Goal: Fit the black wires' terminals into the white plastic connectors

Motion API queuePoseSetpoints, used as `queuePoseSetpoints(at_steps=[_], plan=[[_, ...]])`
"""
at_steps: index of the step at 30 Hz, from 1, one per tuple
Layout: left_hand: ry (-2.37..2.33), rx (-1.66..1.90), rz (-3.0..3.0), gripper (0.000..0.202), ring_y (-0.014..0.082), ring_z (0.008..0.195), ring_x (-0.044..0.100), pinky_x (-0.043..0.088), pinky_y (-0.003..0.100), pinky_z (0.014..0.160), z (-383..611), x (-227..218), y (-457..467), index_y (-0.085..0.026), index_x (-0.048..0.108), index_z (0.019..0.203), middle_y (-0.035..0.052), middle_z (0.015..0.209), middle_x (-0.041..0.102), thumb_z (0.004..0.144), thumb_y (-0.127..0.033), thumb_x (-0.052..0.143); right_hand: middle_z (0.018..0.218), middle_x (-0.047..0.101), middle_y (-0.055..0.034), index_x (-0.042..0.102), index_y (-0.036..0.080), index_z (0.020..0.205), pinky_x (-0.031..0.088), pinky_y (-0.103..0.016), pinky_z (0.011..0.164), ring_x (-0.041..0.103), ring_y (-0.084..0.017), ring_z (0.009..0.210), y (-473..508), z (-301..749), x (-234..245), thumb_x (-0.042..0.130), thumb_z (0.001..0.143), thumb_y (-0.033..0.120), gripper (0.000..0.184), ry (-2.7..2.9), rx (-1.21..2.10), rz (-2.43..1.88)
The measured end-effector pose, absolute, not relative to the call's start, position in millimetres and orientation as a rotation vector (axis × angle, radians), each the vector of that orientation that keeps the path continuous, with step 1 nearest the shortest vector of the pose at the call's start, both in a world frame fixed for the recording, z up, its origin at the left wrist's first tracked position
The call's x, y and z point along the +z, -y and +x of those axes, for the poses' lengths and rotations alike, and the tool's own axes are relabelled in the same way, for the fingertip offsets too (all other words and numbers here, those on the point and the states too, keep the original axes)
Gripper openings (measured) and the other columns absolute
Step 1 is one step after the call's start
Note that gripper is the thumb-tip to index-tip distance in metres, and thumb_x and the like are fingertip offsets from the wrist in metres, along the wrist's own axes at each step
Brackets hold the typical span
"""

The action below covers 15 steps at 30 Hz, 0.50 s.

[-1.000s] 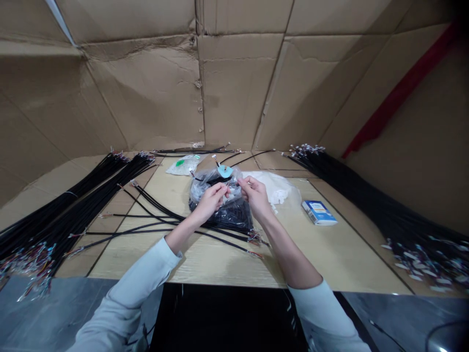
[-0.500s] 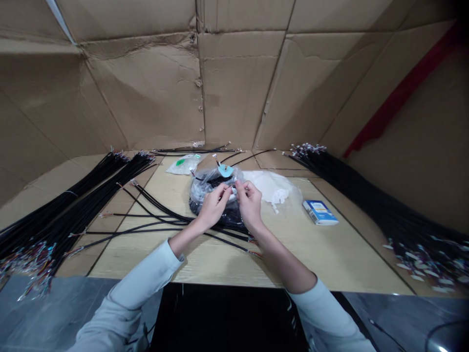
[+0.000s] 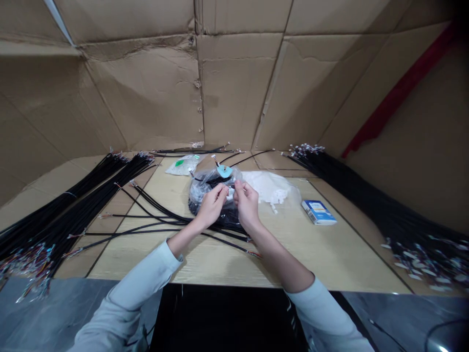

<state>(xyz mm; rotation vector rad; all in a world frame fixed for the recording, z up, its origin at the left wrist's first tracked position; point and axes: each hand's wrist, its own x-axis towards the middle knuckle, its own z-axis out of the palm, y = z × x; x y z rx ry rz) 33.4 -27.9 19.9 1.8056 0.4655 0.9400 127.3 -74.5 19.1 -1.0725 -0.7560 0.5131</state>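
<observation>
My left hand [image 3: 212, 205] and my right hand [image 3: 246, 203] are close together above a clear plastic bag [image 3: 198, 191] with black cable in it. Both hands are closed in a pinch, thumb against fingers. Something small and whitish shows between the fingertips, too small to name, and I cannot tell which hand has it. A light-blue piece [image 3: 224, 171] lies at the far side of the bag, beside a white cable connector [image 3: 214, 157]. Several loose black cables [image 3: 154, 201] with bare coloured wire ends run out to the left, passing under my left forearm.
Bundles of black cables lie left [image 3: 84, 195] and right [image 3: 348, 190]. A white plastic bag [image 3: 271, 186] with small white parts sits right of my hands, near a blue-and-white box [image 3: 318, 212]. A small clear bag [image 3: 182, 165] with a green label lies behind. Cardboard walls [image 3: 238, 93] enclose the table.
My fingertips have shifted slightly, and the gap between my two hands looks a little different. The whole view has drifted a few pixels. Everything on the table stays put.
</observation>
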Motion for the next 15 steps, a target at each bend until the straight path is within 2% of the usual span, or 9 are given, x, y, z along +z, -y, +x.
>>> queuePoseSetpoints(at_steps=[4,11,15], plan=[[-0.454,0.925,1.837,0.031,0.0071,0.051,0.029,0.025,0.019,0.050,33.3,19.9,28.0,-0.015,0.044,0.073,-0.0044,0.056,0.033,0.088,-0.041,0.037,0.044,0.026,0.0077,0.033,0.019,0.056,0.017,-0.022,0.039,0.020,-0.006,0.039,73.0,124.8,18.8,0.059,0.070,0.056,0.046,0.704,0.571,-1.050],[-0.474,0.910,1.915,0.030,0.0078,0.054,0.034,0.026,0.019,0.053,31.6,22.9,29.3,-0.014,0.049,0.078,-0.0036,0.058,0.039,0.088,-0.040,0.037,0.046,0.030,0.0064,0.038,0.019,0.058,0.021,-0.022,0.042,0.024,-0.007,0.043,75.2,127.5,18.8,0.056,0.074,0.053,0.042,0.786,0.407,-1.126],[-0.455,0.910,1.900,0.031,0.0080,0.054,0.033,0.026,0.020,0.052,33.1,21.1,27.9,-0.014,0.052,0.082,-0.0035,0.058,0.040,0.087,-0.040,0.037,0.046,0.029,0.0066,0.037,0.019,0.057,0.021,-0.022,0.043,0.024,-0.007,0.043,75.9,131.8,21.2,0.058,0.072,0.053,0.043,0.803,0.448,-1.123]])
